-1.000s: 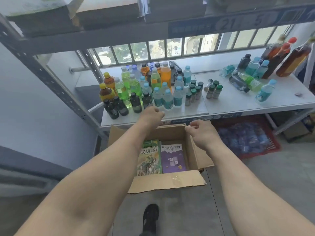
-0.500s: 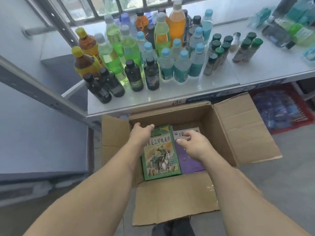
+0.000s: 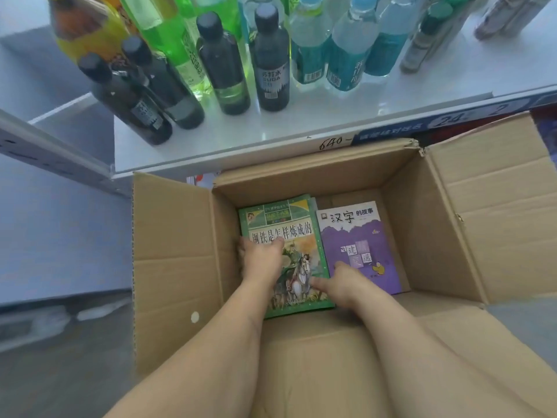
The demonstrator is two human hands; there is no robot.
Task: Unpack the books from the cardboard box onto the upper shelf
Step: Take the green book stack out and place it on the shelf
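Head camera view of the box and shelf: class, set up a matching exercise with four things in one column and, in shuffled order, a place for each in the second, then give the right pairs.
Things
1. green book
2. purple book
3. black-capped dark bottles
4. left hand

Places
A. standing on the white shelf behind the box
B. lying in the right half of the cardboard box
C. resting on the green cover, fingers at its left edge
D. lying in the left half of the cardboard box

Pairs: 1-D, 2-B, 3-A, 4-C
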